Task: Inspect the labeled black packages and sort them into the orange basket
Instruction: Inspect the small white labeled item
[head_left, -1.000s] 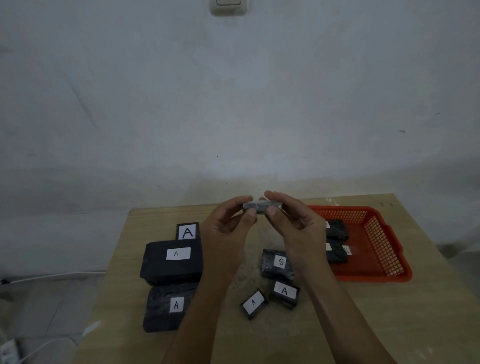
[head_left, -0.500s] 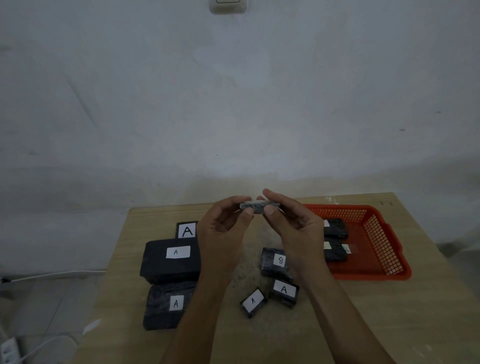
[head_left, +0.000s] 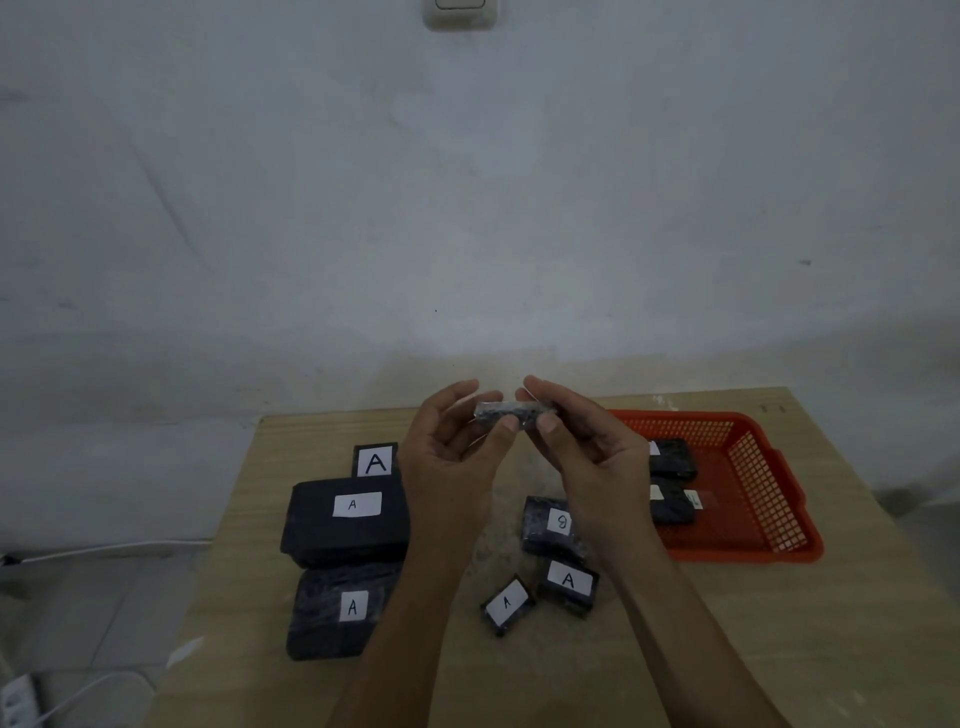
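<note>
Your left hand (head_left: 447, 457) and right hand (head_left: 587, 457) together hold a small black package (head_left: 511, 413) edge-on above the bench (head_left: 779, 649), each pinching one end between thumb and fingertips; its label cannot be seen. The orange basket (head_left: 769, 499) sits at the far right of the bench with two black packages (head_left: 672, 483) inside. On the left lie two large packages (head_left: 345, 525) labelled A, with a smaller A package (head_left: 375, 460) behind them. Below your hands lie a package marked B (head_left: 553, 525) and two small A packages (head_left: 540, 592).
</note>
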